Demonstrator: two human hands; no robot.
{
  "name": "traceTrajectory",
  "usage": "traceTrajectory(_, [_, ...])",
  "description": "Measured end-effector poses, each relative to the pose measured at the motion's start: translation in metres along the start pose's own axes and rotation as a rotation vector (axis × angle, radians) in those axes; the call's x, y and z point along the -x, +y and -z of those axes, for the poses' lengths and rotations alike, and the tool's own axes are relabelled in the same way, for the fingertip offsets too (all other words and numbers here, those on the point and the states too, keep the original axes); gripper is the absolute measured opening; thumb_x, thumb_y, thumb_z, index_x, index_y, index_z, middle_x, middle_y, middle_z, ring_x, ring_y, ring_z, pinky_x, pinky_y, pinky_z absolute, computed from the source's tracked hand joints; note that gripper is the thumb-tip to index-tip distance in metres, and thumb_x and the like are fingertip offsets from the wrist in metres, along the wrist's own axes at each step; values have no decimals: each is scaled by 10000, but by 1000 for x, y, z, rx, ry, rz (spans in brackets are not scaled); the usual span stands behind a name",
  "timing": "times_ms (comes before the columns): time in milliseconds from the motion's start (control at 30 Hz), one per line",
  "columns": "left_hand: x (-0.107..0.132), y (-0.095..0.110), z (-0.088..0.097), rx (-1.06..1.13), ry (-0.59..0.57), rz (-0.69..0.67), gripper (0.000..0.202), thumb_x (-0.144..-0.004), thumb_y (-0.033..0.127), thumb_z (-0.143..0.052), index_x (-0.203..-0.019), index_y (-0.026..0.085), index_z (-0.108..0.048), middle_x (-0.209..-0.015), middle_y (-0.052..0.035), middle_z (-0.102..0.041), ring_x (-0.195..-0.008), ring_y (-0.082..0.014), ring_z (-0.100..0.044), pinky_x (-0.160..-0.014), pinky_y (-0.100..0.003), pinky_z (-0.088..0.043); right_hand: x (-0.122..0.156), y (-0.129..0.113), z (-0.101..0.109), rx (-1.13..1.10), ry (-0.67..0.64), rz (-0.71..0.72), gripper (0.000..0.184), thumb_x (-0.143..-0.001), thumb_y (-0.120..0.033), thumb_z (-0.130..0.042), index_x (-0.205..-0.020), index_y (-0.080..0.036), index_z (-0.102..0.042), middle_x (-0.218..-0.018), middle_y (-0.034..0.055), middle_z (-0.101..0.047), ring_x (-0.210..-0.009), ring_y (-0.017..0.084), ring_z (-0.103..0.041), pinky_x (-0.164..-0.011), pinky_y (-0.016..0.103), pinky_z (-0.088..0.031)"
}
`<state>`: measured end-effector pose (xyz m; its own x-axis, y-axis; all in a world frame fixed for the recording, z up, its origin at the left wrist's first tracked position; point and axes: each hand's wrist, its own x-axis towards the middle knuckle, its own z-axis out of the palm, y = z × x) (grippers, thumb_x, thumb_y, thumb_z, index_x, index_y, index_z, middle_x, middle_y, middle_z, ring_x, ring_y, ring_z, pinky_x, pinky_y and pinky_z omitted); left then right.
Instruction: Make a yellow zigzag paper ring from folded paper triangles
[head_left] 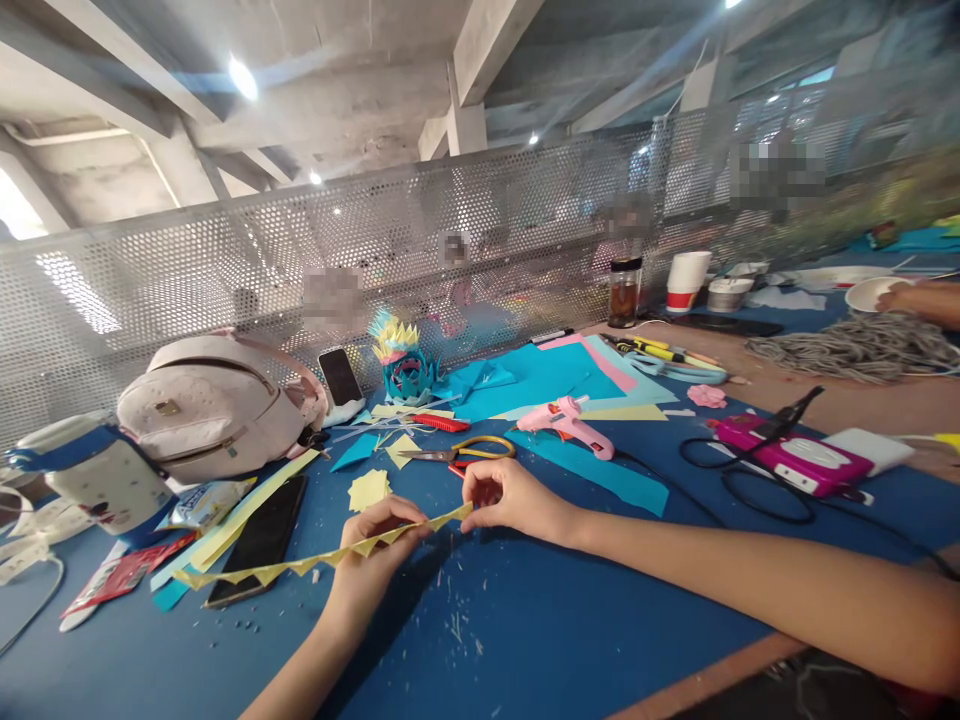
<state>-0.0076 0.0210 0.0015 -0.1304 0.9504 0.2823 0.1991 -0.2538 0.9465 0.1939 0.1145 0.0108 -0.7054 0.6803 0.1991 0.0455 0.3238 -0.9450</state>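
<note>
A long yellow paper strip (300,567) with a zigzag edge runs from the left across my left hand (379,555), whose fingers are closed on it. At the strip's right end, my right hand (502,497) pinches the tip between thumb and fingers. Just beyond my hands lie scissors (487,449) with yellow-and-black handles and a red utility knife (441,423). Yellow paper pieces (369,489) rest near my left hand. A pink glue gun (568,425) lies behind my right hand. Farther back stands a layered paper crown-like piece (409,370) in blue, yellow and pink.
On the left are a pale backpack (202,405), a tumbler (101,480) and a black phone (259,545). Blue paper sheets (544,375) spread at the back. To the right lie a magenta box (795,460) with a black cable and grey rope (832,347) near another person's hand (919,300).
</note>
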Motion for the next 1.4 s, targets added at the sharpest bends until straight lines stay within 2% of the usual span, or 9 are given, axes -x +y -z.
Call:
traceTrajectory(200, [1,2,-1,-26,-2,33,99,-683,277,-783,-671,191,-735,-718,-44,-661,-684,-196,-602,-634,-272,-461,3,-2,0,124,25,52,438,-617,-544,-817,-683,-161,-614,-618,-32,-533,-581,108,-443,-531,229,-336])
traceTrajectory(500, [3,4,-2,-48,44,94,132,-681,299,-783,-676,178,-730,-691,-44,-664,-649,-181,-586,-594,-256,-429,4,-5,1,199,40,116,427,-678,-562,-775,-697,-171,-605,-622,-29,-517,-567,110,-445,-515,224,-334])
traceTrajectory(800, [4,5,-1,-82,3,145,150,-706,323,-766,-700,181,-716,-666,-49,-699,-645,-191,-614,-605,-261,-442,3,-1,4,372,-7,155,380,-696,-517,-784,-724,-170,-631,-666,-20,-602,-570,105,-434,-519,224,-326])
traceTrajectory(967, [4,4,-2,-73,-21,150,157,-729,351,-752,-690,207,-704,-650,-34,-709,-640,-176,-638,-630,-239,-467,3,2,4,360,-69,196,435,-675,-574,-779,-746,-168,-641,-673,-19,-614,-581,110,-479,-522,226,-331])
traceTrajectory(1133, [5,5,-4,-18,-1,163,190,-711,369,-769,-687,197,-690,-616,-23,-700,-606,-158,-630,-618,-228,-467,5,-1,3,289,-56,179,453,-668,-579,-785,-778,-166,-636,-673,-16,-604,-591,118,-484,-537,229,-356])
traceTrajectory(1200, [5,5,-6,8,27,159,214,-704,379,-774,-683,185,-685,-607,-24,-693,-596,-154,-623,-615,-229,-466,5,-4,3,289,-45,185,406,-744,-558,-738,-788,-167,-638,-713,-2,-615,-612,123,-485,-556,232,-376])
traceTrajectory(1300, [6,6,-7,22,55,155,230,-693,387,-781,-676,180,-681,-599,-21,-687,-588,-152,-618,-618,-234,-475,5,-8,3,335,-22,219,284,-863,-444,-648,-783,-171,-633,-749,8,-617,-636,125,-489,-584,231,-395])
traceTrajectory(1400, [6,8,-8,22,74,155,229,-686,380,-782,-680,176,-679,-600,-22,-686,-591,-159,-622,-623,-245,-489,6,-9,3,408,9,262,190,-886,-332,-623,-779,-175,-617,-750,4,-603,-650,125,-498,-589,225,-402])
